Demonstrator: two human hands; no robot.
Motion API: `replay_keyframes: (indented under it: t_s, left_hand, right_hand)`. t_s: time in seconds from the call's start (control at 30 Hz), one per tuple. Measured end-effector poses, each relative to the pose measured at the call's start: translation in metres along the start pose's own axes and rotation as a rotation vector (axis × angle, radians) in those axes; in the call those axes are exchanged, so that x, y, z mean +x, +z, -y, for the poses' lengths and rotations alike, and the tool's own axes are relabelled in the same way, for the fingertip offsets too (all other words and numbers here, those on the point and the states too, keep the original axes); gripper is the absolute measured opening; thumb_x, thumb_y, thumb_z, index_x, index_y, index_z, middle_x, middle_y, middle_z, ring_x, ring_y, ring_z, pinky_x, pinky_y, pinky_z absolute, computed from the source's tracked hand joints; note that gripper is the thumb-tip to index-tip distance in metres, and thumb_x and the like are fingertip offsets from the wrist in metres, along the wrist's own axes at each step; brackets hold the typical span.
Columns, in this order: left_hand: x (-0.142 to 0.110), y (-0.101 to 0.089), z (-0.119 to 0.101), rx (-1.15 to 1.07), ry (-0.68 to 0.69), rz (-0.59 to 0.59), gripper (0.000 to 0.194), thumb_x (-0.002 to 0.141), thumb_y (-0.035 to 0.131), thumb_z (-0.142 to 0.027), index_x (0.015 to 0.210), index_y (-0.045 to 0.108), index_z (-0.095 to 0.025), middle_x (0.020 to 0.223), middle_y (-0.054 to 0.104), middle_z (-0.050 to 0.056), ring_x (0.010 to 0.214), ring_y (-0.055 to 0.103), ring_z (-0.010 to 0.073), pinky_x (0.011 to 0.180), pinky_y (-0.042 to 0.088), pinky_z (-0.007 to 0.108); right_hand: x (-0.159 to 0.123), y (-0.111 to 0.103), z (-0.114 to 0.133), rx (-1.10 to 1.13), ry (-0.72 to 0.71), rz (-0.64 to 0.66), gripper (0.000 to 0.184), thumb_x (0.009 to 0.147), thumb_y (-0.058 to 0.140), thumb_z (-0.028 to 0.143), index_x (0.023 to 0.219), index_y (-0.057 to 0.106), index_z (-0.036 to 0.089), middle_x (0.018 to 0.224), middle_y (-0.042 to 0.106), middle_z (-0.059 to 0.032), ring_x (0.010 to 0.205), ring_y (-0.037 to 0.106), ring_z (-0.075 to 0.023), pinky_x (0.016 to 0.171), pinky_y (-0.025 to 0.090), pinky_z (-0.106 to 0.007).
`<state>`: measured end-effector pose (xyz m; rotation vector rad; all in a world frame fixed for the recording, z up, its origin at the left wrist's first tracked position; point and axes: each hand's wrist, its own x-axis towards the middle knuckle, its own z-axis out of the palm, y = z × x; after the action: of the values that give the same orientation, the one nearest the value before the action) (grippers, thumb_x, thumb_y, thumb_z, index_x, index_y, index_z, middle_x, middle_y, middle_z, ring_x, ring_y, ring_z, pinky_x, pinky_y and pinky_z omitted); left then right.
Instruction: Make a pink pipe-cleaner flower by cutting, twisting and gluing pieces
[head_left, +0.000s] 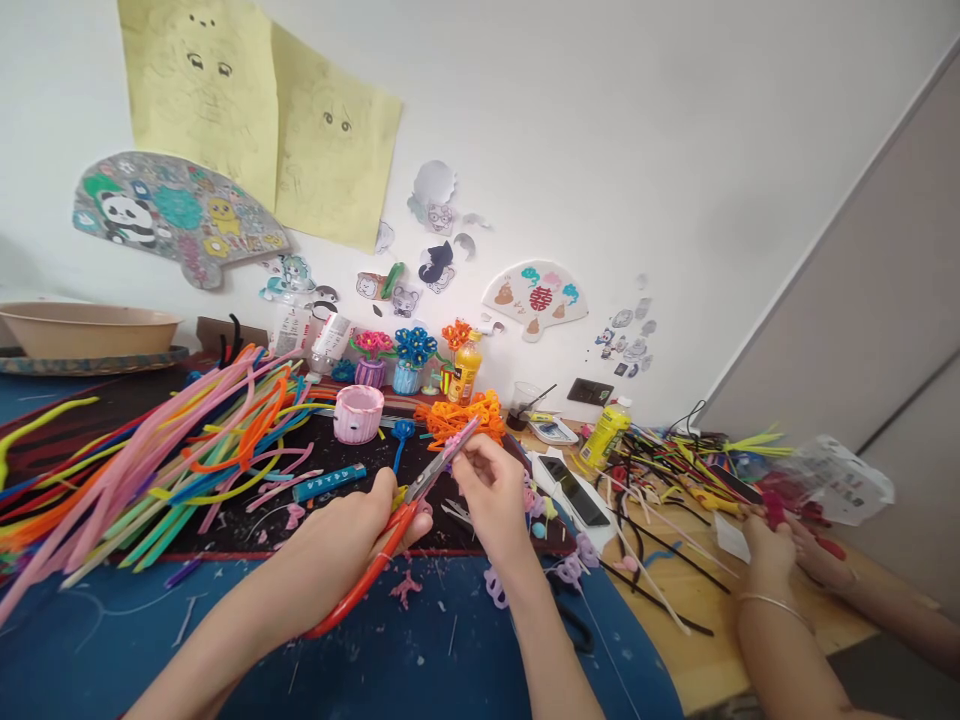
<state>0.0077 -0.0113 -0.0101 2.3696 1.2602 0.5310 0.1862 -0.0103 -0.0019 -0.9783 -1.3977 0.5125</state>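
While the left hand [349, 530] grips orange-handled scissors [400, 524], the right hand [491, 488] pinches a small pink piece [455, 442] by their blades [433, 471]; beyond the grip, one pink pot [358, 422] and an orange heap [466, 414]; leftward, assorted coloured stems [161, 455].

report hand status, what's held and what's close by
Left hand gripping scissors. Right hand pinching pink piece at the blades. Orange pile behind blade tips, blue flower just beyond left hand.
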Motion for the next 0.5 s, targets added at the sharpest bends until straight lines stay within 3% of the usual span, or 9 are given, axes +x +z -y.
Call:
replay_keyframes:
  t_s: [0.17,0.5]
  left_hand:
    - [0.0021,0.0028,0.0050,0.023,0.062,-0.011,0.017,0.092,0.029,-0.038,0.082,0.033,-0.026,0.070,0.057,-0.001,0.066,0.057,0.0212,0.058,0.034,0.027]
    - [-0.0018,-0.0021,-0.0008,-0.087,0.005,0.023,0.022,0.090,0.031,-0.044,0.080,0.035,-0.025,0.068,0.057,-0.003,0.065,0.058,0.0171,0.059,0.038,0.024]
  right_hand:
    - [0.0000,0.0000,0.0007,0.005,0.008,0.007,0.014,0.081,0.057,0.026,0.070,0.055,0.018,0.060,0.045,0.0042,0.054,0.037,-0.0117,0.051,0.031,-0.025]
    - [0.0000,0.0003,0.0035,0.000,0.004,0.015,0.017,0.081,0.056,0.028,0.067,0.053,0.018,0.059,0.042,0.0044,0.053,0.036,-0.0113,0.050,0.029,-0.024]
